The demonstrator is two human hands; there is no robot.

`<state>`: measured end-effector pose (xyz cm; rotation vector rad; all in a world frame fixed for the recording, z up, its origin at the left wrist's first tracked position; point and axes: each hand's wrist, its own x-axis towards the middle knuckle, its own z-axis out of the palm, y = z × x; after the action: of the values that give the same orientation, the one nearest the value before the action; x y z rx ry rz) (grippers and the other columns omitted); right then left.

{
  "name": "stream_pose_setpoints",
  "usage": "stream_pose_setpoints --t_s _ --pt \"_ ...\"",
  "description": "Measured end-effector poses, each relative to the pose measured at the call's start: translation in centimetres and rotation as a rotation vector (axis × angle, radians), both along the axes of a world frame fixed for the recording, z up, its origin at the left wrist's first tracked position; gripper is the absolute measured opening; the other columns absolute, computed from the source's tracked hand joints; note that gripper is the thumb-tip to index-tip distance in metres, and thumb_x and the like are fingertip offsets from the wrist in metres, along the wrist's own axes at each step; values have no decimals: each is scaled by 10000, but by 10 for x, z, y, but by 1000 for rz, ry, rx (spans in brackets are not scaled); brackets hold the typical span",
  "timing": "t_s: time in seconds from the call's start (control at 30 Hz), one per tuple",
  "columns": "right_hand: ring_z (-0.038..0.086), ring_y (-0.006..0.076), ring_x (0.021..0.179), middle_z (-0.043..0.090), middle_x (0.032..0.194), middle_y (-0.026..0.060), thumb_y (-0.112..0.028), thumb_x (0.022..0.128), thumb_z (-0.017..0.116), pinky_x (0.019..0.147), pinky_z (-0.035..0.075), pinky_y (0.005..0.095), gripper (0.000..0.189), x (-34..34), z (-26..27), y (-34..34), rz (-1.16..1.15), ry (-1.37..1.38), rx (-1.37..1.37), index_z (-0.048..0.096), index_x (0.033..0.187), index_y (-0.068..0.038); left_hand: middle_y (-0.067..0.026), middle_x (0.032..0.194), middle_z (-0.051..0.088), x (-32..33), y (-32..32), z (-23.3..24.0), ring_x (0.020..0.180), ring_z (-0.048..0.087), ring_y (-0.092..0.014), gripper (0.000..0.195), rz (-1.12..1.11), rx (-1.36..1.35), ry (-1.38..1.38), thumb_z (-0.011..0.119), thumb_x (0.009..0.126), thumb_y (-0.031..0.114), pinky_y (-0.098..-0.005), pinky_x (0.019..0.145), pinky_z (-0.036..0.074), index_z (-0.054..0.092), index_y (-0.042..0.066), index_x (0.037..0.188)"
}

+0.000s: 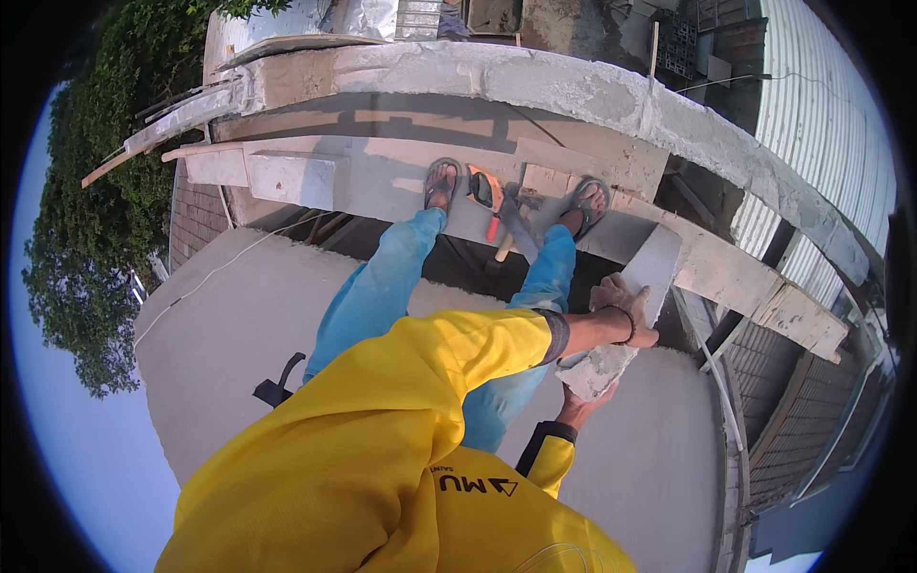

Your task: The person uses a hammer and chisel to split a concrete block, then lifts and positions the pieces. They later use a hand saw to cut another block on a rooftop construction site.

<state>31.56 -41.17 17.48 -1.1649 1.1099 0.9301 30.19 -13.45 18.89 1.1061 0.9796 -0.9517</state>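
A pale grey lightweight concrete block (593, 374) is held at a slant to the right of my legs, its near end rough. My left hand (622, 306) reaches across and grips it from above, around its middle. Under the near end is my right hand (591, 401), partly hidden by the block. Between my sandalled feet lies a handsaw (486, 188) with an orange and black handle, its blade pointing towards me. Beside the blade are a red-handled tool (493, 229) and a wooden handle (504, 248), perhaps a hammer's.
I stand astride a gap, feet on a ledge (380, 175). Another block (297, 177) sits on it at left. Beyond runs a rough concrete beam (430, 68). A grey wall surface (236, 308) lies below me, with a white cable (208, 281). Corrugated roofing (817, 93) is at right.
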Motion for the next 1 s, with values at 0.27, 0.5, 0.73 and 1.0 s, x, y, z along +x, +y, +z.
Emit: stream_pose_setpoints --t_s 0.27,0.5,0.73,1.0 --pt "589 363 1260 585 1419 152 -415 954 508 1032 512 544 619 33 60 80 295 87 -24 504 1459 -57 -317 1523 345 -84 25 18 1395 375 -500 913 456 -74 84 658 764 596 -514 1121 381 389 319 1591" --pt "543 388 1309 527 1465 188 -443 904 523 1061 486 543 731 -49 151 166 833 143 -108 425 1512 -50 -272 1385 571 -266 -31 104 1283 575 -360 878 1096 -131 96 670 863 490 -414 1100 423 325 204 1619" --pt "572 403 1244 547 1391 205 -365 883 565 1042 493 559 722 -229 135 266 1217 351 45 400 1510 -47 -131 1472 528 -457 -57 137 1315 523 -244 727 1833 76 66 601 966 326 -372 1112 387 342 80 1600" --pt "646 362 1117 651 1240 180 -323 889 630 988 529 510 533 -523 75 340 1732 607 369 561 1327 -27 -83 1473 529 -672 -107 154 1350 500 -228 635 2636 366 28 588 975 306 -388 1145 372 432 114 1560"
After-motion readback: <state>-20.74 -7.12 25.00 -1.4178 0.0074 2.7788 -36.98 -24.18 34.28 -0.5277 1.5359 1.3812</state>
